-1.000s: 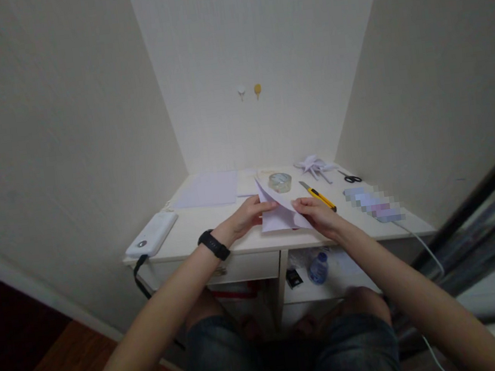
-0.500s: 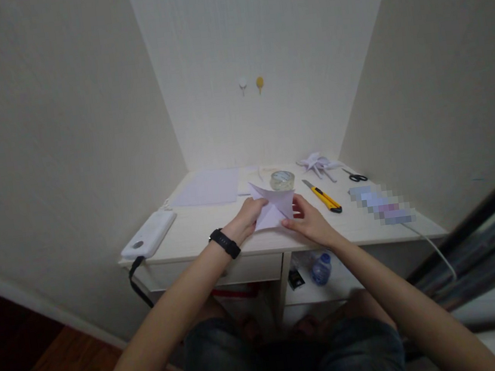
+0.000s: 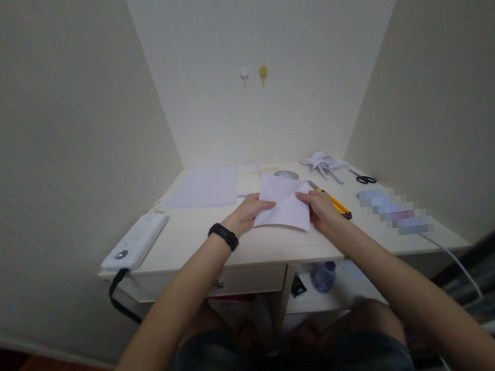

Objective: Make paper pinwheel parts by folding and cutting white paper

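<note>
Over a pale wooden desk [image 3: 191, 240] I hold a creased square of white paper [image 3: 286, 208] between both hands. My left hand [image 3: 248, 214], with a black watch on its wrist, pinches the paper's left edge. My right hand [image 3: 322, 209] grips the right edge. The sheet is spread out and tilted up toward me, and it partly hides a tape roll [image 3: 286, 174] behind it.
A flat sheet of white paper [image 3: 205, 187] lies at the back left. A white power bank [image 3: 136, 250] with a black cable sits at the left edge. A yellow utility knife [image 3: 337, 203], a folded paper shape [image 3: 323, 163] and scissors [image 3: 365, 179] lie to the right.
The folded paper has been opened out into a wider sheet held between both hands. The view has shifted, so the desk sits slightly lower and to the right.
</note>
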The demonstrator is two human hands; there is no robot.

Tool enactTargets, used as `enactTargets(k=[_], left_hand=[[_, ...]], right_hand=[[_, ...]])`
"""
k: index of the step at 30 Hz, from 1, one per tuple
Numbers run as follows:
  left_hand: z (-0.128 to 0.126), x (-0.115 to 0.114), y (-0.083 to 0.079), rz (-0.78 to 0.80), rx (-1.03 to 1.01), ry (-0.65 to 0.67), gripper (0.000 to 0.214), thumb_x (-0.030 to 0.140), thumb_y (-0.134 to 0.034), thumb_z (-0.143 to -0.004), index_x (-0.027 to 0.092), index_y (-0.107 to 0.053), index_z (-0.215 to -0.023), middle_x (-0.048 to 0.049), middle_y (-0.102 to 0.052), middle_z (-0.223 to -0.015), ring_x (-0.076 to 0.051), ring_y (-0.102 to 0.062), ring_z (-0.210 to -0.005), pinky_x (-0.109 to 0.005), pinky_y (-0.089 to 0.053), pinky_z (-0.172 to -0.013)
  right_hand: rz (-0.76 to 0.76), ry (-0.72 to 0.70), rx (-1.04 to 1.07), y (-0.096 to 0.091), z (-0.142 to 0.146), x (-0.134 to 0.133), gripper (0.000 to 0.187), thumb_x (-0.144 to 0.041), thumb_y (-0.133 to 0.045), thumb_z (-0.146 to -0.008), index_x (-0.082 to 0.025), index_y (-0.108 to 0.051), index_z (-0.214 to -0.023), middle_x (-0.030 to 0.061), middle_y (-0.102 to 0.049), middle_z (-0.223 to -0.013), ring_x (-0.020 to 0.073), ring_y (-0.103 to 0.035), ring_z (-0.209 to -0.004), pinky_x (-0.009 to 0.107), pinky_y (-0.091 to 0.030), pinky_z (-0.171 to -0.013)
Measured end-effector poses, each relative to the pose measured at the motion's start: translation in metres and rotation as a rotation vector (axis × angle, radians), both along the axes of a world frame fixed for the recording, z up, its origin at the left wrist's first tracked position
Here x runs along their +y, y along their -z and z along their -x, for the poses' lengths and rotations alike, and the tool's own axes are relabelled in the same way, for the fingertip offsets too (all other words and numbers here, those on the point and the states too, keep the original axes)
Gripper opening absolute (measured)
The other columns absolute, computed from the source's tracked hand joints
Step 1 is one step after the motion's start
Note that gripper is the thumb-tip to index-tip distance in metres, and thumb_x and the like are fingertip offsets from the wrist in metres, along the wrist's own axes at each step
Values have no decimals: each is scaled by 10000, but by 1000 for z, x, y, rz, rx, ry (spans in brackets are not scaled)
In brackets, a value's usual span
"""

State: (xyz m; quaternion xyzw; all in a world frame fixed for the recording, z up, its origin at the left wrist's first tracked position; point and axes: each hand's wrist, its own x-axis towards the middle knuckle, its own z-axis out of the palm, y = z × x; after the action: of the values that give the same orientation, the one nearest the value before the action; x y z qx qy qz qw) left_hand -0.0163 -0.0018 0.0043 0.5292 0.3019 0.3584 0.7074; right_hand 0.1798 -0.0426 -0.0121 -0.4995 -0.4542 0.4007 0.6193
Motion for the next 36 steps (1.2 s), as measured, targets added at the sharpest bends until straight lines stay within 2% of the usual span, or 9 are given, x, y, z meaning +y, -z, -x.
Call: enactTargets(k=[3,5,10,14,18,22,26,31,36], left_hand=[[-2,2,4,-18,57,-65,247,83,-692,-701,87,-707,-948,-149,-763,-943,-201,-694,-730,-335,-551,-746],[-2,1,4,-36,97,-119,228,87,-674,-706,90,-710,-930,-154,-760,-986,-201,-692,-739,-338,-550,-759],[2,1,2,-57,122,-203,261,85,-656,-695,104,-705,-950,-166,-736,-1109,-226,-701,-828,-362,-547,-833],[3,6,5,-77,121,-236,241,87,-659,-688,113,-710,-922,-169,-741,-1081,-231,-699,-828,-360,-555,-816],[4,5,3,-44,76,-214,218,69,-659,-700,135,-709,-901,-144,-751,-1029,-221,-697,-809,-364,-567,-802],[3,-1,-3,22,-4,-191,287,24,-636,-696,138,-694,-953,-123,-745,-1046,-217,-693,-818,-384,-576,-786],[3,-1,-4,3,50,-171,262,19,-617,-697,127,-687,-925,-116,-752,-957,-207,-681,-774,-352,-563,-752],[3,2,-2,-16,56,-145,237,27,-602,-693,108,-670,-905,-114,-735,-899,-174,-660,-717,-302,-533,-729],[4,2,-4,81,-71,-109,280,64,-587,-704,102,-632,-978,-110,-709,-888,-169,-656,-740,-311,-552,-752]], right_hand=[[121,30,46,-1,-3,-2,300,-456,-745,-696,-210,-582,-753,22,-649,-669,171,-604,-524,295,-488,-484],[73,109,-56,-4,-9,-5,384,-568,-685,-742,-206,-609,-846,35,-670,-719,187,-628,-562,304,-492,-509],[-96,494,-792,-11,-40,-11,457,-562,-474,-900,-179,-632,-1092,117,-735,-882,281,-681,-847,412,-501,-772],[-86,583,-1191,-5,-62,-12,409,-429,-502,-894,-121,-655,-1116,194,-719,-1020,356,-617,-1016,480,-456,-881],[-221,552,-1189,1,-67,-13,383,-365,-519,-883,-115,-662,-1136,209,-689,-1089,368,-583,-1062,520,-443,-941],[-445,248,-1155,-1,-54,-21,612,-194,-568,-802,-212,-503,-1410,142,-589,-1292,303,-598,-1071,478,-472,-970],[-400,44,-1177,-4,-35,-30,712,-219,-629,-792,-287,-451,-1478,114,-585,-1263,274,-635,-979,441,-519,-885],[-350,-52,-1125,-3,-20,-36,426,-400,-699,-818,-249,-705,-1217,77,-732,-963,252,-668,-814,398,-525,-791],[-389,71,-900,-3,-15,-40,244,-419,-628,-870,-244,-793,-830,73,-769,-884,259,-691,-840,405,-527,-806]])
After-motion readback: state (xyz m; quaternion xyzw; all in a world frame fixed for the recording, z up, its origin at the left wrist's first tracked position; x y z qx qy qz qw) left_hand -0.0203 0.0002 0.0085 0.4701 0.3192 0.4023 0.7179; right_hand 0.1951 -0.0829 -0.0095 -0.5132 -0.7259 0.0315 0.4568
